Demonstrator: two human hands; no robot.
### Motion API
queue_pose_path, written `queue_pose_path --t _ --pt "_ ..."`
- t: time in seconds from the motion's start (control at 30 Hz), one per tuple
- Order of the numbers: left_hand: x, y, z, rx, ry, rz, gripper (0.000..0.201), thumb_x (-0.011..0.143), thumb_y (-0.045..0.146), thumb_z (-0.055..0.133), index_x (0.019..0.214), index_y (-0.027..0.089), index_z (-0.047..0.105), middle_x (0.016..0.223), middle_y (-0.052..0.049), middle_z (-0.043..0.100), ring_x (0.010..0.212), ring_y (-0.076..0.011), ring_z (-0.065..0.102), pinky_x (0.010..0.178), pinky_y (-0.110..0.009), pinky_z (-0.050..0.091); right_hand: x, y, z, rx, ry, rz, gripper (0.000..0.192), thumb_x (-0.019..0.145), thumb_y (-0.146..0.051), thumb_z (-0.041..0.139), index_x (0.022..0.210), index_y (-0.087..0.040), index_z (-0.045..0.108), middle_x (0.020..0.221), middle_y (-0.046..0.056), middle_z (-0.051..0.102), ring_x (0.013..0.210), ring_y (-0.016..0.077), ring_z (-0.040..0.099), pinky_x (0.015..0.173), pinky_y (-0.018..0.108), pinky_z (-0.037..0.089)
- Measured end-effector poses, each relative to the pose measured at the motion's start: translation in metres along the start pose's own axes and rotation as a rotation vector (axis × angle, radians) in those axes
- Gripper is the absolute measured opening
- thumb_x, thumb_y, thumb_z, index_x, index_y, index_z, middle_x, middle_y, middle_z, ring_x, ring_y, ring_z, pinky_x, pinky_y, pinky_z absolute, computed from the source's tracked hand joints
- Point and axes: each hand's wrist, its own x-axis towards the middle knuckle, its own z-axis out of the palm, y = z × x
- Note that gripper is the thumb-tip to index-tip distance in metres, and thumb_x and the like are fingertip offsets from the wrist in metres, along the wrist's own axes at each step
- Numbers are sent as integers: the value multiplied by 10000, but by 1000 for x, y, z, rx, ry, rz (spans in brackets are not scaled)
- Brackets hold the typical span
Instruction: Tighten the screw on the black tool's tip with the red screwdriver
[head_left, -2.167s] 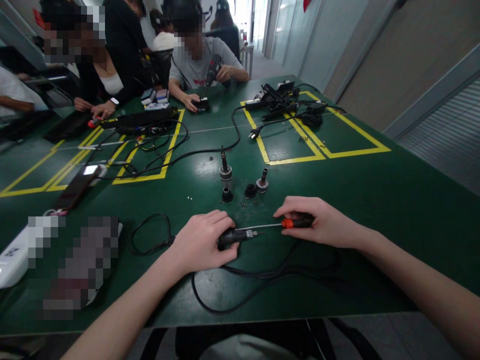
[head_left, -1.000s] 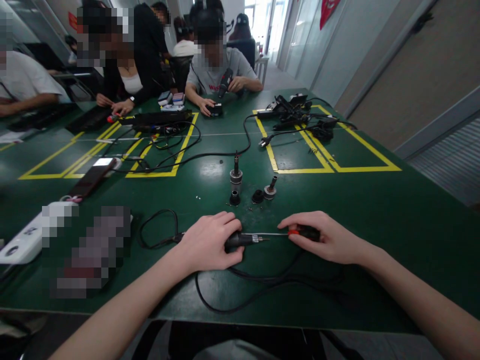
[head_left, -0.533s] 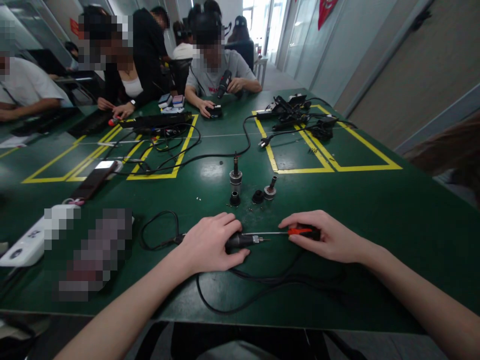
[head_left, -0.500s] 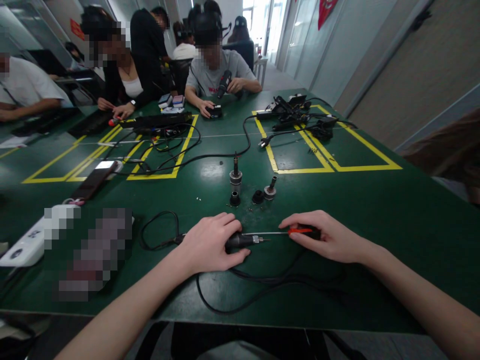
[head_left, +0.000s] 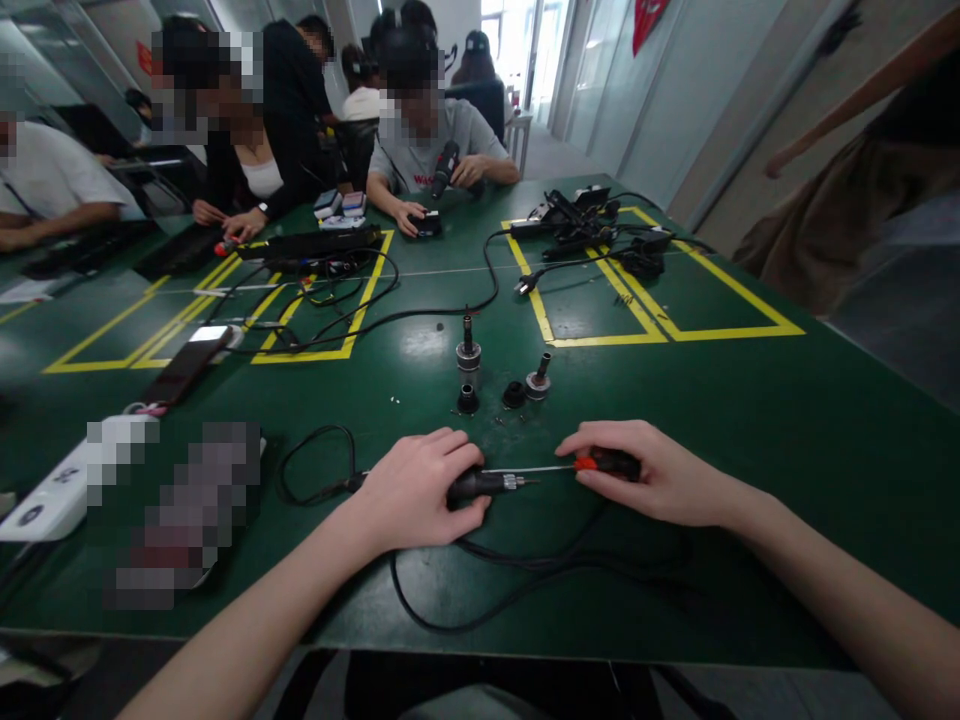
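Note:
My left hand (head_left: 424, 485) is wrapped over a black corded electric screwdriver (head_left: 480, 486) lying on the green table; its metal chuck and thin bit point right. My right hand (head_left: 649, 472) grips the red-and-black handle of a screwdriver (head_left: 586, 464) between thumb and fingers. The long thin shaft of that screwdriver runs left, just behind the electric one, and its tip is hidden by my left hand. Beyond my hands stand a metal part with a shaft (head_left: 468, 352), a smaller one (head_left: 538, 380), and two black collar-like pieces, one (head_left: 467, 399) left of the other (head_left: 514, 394).
A power strip (head_left: 56, 490) and a phone (head_left: 191, 370) lie at left. Black cable (head_left: 450, 628) loops near the front edge. A heap of black cords and adapters (head_left: 577, 225) lies far right. Co-workers sit across the table (head_left: 675, 400); one holds a black power tool (head_left: 445, 168).
The screwdriver's handle has rolled a little in my right hand, showing more black. My left hand has barely moved. A person at the right edge has come further into view.

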Motion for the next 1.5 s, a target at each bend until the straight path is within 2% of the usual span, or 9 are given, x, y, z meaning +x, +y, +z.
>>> queue_pose_path --t 0.17,0.37,0.53,0.67,0.87,1.03,1.2,1.33,1.5 --pt "0 1 0 -7 -4 -14 225 963 414 702 1047 208 670 988 -38 731 913 -229 696 761 -341 536 -1 0 2 -12 -2 12 278 1049 -321 582 1176 -225 810 959 78 862 738 213 780 657 308 586" --pt "0 0 0 -3 -4 -23 225 970 426 703 1037 213 672 984 -36 730 910 -221 693 761 -331 535 -2 0 0 11 14 10 229 990 -280 638 1148 -243 800 1014 80 861 854 237 812 773 332 633" --pt "0 1 0 5 -15 -23 218 974 420 702 1015 207 678 975 -39 727 904 -223 695 736 -328 521 -2 0 1 10 31 -6 198 963 -305 698 1130 -247 789 934 66 812 784 226 769 732 332 622" --pt "1 1 -1 1 -33 -31 203 969 407 706 1005 210 673 974 -36 725 906 -219 695 738 -322 519 -4 5 6 -3 31 5 244 1011 -363 645 1155 -237 796 957 80 833 774 222 767 728 330 605" --pt "2 2 -1 -7 -47 -37 207 971 416 708 999 215 668 958 -28 718 910 -218 693 744 -322 523 -6 13 10 30 22 39 316 1071 -403 544 1139 -246 809 792 40 796 617 186 697 586 289 545" --pt "3 3 0 -9 -44 -38 213 966 415 718 970 210 664 934 -27 706 902 -222 693 751 -322 522 -8 13 6 37 68 31 256 1008 -422 650 1155 -282 807 1003 84 840 818 255 783 692 352 635" --pt "4 3 0 -8 -34 -42 211 964 411 720 975 205 675 932 -21 703 890 -218 691 743 -324 524 -8 14 6 -1 60 8 258 1036 -430 639 1152 -275 810 1015 79 851 837 256 804 710 353 636" --pt "4 3 0 -20 -27 -42 205 958 405 722 981 205 682 934 -20 707 886 -214 692 747 -320 524 -7 20 10 -13 65 10 372 1124 -448 488 1166 -288 820 922 48 856 693 215 773 614 326 585" --pt "5 2 -1 -14 -30 -41 206 958 401 727 986 200 695 928 -23 708 888 -218 697 740 -318 511 -5 11 6 38 64 27 267 1063 -393 597 1127 -245 811 820 40 818 650 196 743 605 304 568"
